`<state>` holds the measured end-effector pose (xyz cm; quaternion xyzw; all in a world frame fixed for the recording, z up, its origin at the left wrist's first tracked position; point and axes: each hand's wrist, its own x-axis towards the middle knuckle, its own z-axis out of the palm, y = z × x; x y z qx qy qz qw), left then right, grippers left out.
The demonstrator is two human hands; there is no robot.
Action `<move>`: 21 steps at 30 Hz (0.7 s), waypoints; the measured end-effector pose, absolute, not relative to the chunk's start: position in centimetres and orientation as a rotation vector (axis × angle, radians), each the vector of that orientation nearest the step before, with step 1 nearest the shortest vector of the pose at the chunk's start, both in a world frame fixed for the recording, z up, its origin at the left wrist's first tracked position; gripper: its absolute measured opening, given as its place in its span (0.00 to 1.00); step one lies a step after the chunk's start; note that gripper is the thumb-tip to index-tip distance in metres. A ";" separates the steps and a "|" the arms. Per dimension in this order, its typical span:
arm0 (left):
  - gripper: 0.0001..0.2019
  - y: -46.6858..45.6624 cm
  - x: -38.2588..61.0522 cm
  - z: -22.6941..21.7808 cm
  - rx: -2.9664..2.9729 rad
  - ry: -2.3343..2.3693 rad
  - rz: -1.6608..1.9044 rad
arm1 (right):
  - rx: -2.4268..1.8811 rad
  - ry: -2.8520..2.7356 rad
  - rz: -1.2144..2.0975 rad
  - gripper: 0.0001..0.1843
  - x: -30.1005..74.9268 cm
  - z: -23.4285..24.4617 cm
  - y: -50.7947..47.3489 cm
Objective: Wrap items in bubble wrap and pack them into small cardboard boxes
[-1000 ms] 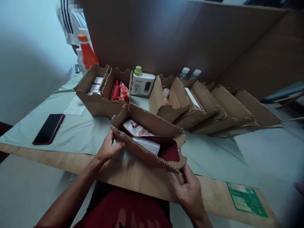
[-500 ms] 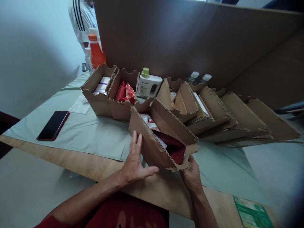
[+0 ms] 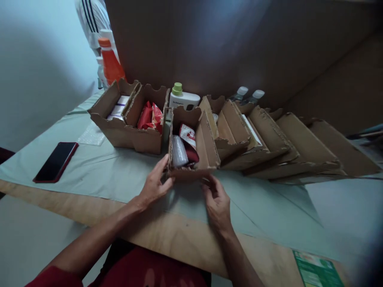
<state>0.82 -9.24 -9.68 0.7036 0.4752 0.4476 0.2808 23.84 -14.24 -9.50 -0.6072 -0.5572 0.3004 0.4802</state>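
An open cardboard box stands in the row of boxes on the table, holding a red-and-white packet, a bubble-wrapped item and something dark red. My left hand has its fingers against the box's front left corner. My right hand is at the box's front right edge with fingers curled; I cannot tell whether it touches the cardboard. A white bottle with a green cap stands just behind the box.
Two filled boxes sit to the left, several tilted empty ones to the right. A phone lies at the left. An orange bottle and a person in a striped top are at the back. A tall cardboard wall backs the table.
The box was turned and slid from the table's front edge back into the gap in the row. Both hands followed it forward.
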 end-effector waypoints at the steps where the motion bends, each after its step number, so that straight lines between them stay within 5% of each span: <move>1: 0.26 -8.2 0.8 -9.6 1.866 1.350 1.197 | -1.469 -1.376 0.730 0.20 23.9 -10.0 -14.0; 7: 0.19 -4.8 0.5 -9.1 1.786 1.737 1.098 | -1.522 -1.551 0.620 0.14 24.3 -12.3 -14.9; 21: 0.24 -5.0 2.1 -8.5 1.552 1.569 1.193 | -1.469 -1.666 0.632 0.12 24.0 -10.2 -15.0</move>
